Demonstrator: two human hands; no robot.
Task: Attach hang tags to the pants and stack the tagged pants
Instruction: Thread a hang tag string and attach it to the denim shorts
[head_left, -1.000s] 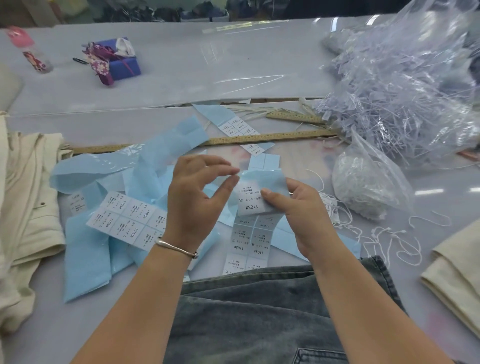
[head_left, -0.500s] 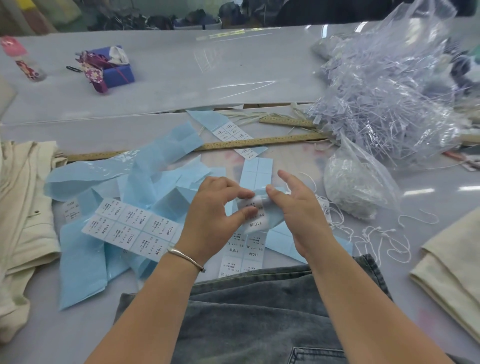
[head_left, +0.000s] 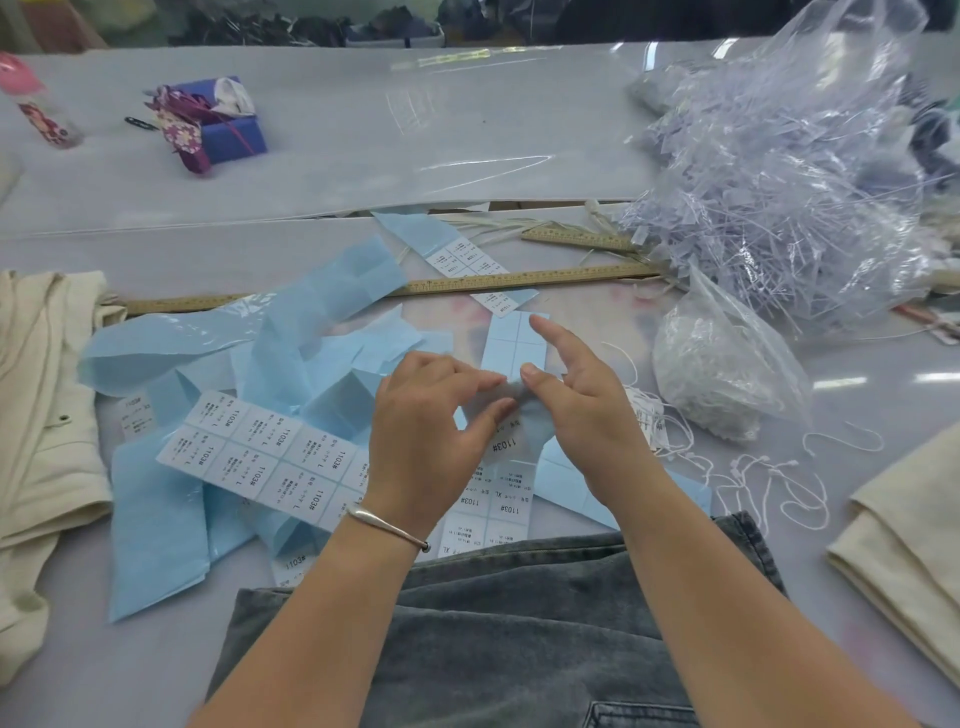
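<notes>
So, what's changed: the sticker (head_left: 506, 441) was held up flat a second ago; now it's been lowered and is being peeled from the label strip (head_left: 488, 499).
Left hand (head_left: 426, 441): grip pinched narrow on the sticker's edge.
Right hand (head_left: 576, 410): thumb pinching it too, index lifted toward 12 o'clock.
Jeans (head_left: 493, 634): at 6 o'clock on the tabletop (head_left: 337, 171), no tag seen yet.
Tag strings (head_left: 753, 467): at 3 o'clock, probably needed next.
</notes>
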